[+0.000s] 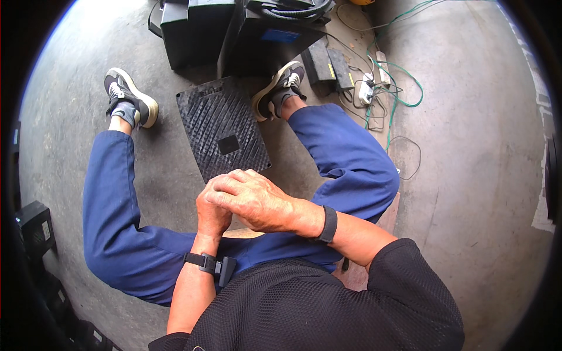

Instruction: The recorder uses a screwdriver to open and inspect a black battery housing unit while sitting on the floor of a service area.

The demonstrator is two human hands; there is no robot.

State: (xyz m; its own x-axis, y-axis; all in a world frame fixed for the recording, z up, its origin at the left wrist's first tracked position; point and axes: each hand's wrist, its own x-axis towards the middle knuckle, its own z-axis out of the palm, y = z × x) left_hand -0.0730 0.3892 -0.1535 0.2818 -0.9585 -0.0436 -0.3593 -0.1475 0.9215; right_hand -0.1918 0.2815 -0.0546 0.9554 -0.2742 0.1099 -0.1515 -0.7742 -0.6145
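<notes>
My left hand [213,215] and my right hand [257,202] are clasped together above my lap. The right one lies over the left, its fingers folded around the left fingers. Both are closed, and no object shows between them; the palms are hidden. Just beyond the hands, a black rectangular plate [202,131] with slanting ribs and a small smooth square [229,144] lies between my feet. Its near edge is partly covered by my hands in this view, and I cannot tell whether they touch it.
Large black boxes [196,35] stand beyond the plate, with a coiled black hose [298,11] on top. To their right are smaller black boxes [319,67], a white power strip [366,89] and tangled green cable [420,93]. More black boxes [35,228] line the left side.
</notes>
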